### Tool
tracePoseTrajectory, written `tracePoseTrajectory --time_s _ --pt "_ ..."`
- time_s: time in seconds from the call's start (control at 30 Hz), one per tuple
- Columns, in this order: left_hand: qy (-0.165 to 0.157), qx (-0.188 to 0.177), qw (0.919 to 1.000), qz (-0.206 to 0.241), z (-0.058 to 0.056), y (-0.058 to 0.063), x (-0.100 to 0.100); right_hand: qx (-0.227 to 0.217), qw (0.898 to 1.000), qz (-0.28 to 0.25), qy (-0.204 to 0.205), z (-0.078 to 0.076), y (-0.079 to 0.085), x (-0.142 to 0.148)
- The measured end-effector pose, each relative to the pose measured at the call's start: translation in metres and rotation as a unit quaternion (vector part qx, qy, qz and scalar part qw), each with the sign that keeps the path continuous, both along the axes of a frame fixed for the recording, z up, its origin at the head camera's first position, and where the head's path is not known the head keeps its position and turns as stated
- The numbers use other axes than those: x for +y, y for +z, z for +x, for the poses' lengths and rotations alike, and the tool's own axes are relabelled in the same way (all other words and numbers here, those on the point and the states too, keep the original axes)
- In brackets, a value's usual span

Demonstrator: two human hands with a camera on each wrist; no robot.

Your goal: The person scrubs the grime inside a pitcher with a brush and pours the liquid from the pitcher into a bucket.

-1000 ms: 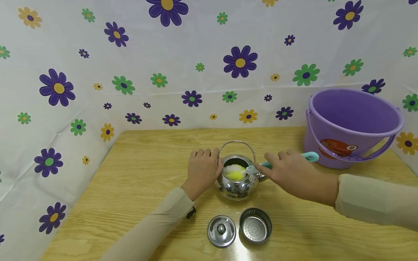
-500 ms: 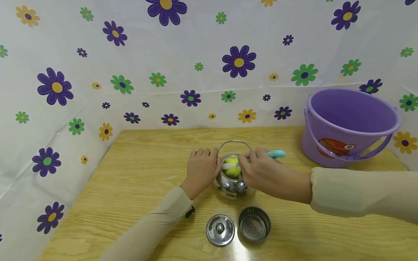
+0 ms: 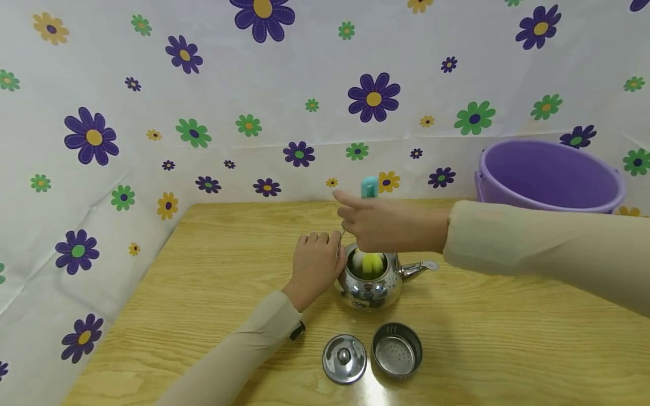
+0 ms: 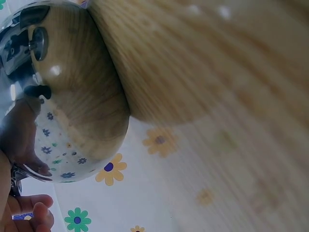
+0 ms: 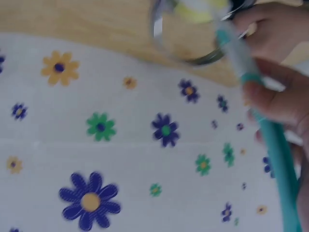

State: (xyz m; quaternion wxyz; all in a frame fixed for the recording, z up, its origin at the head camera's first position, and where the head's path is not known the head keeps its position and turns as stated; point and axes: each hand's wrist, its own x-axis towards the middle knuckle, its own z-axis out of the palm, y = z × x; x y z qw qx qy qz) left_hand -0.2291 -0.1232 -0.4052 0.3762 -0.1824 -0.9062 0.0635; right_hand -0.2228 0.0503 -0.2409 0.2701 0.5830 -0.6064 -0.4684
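Note:
A shiny steel kettle (image 3: 368, 296) stands upright on the wooden table, its top uncovered and its spout (image 3: 417, 270) pointing right. My left hand (image 3: 316, 270) grips it at the left side, by the rim and the foot of its wire handle (image 5: 158, 34). In my right hand (image 3: 388, 224) is a sponge brush with a teal and white handle (image 5: 277, 150), held steeply above the opening. Its yellow and white sponge head (image 3: 372, 263) sits inside the kettle's mouth. The right hand hides most of the brush handle and kettle handle in the head view.
In front of the kettle lie a steel lid (image 3: 344, 359) with a knob and a round perforated strainer (image 3: 396, 352). A purple bucket (image 3: 553, 175) stands at the back right, partly behind the right sleeve. A flowered white sheet (image 3: 228, 113) hangs behind the table.
My right hand has swung left and then up, turning the brush from slanting right to nearly upright over the kettle. The sponge has shifted in the opening. My left hand has stayed put.

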Motion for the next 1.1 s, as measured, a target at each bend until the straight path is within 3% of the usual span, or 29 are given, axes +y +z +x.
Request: tracePoseTrajectory --time_s 0.17,0.3,0.43,0.6,0.8,1.1 --pt "0.005 0.002 1.0000 -0.001 0.000 0.001 -0.001 -0.024 0.998 -0.003 0.064 -0.029 0.005 0.016" --pt "0.010 0.008 0.9999 -0.006 -0.002 -0.001 -0.001 -0.066 0.996 -0.013 0.055 -0.046 0.002 0.035" --pt "0.007 0.010 0.9999 -0.002 -0.002 -0.003 -0.001 -0.116 0.993 -0.023 0.023 -0.055 -0.005 0.055" --pt "0.007 0.005 1.0000 0.002 -0.002 -0.003 0.000 -0.169 0.985 -0.018 -0.025 -0.051 -0.016 0.071" --pt "0.006 -0.010 0.9999 0.001 -0.001 -0.003 0.000 -0.226 0.971 -0.055 -0.055 -0.039 -0.026 0.080" --pt "0.005 -0.016 0.9999 0.002 -0.002 -0.001 0.002 -0.226 0.967 -0.084 -0.078 -0.031 -0.025 0.067"
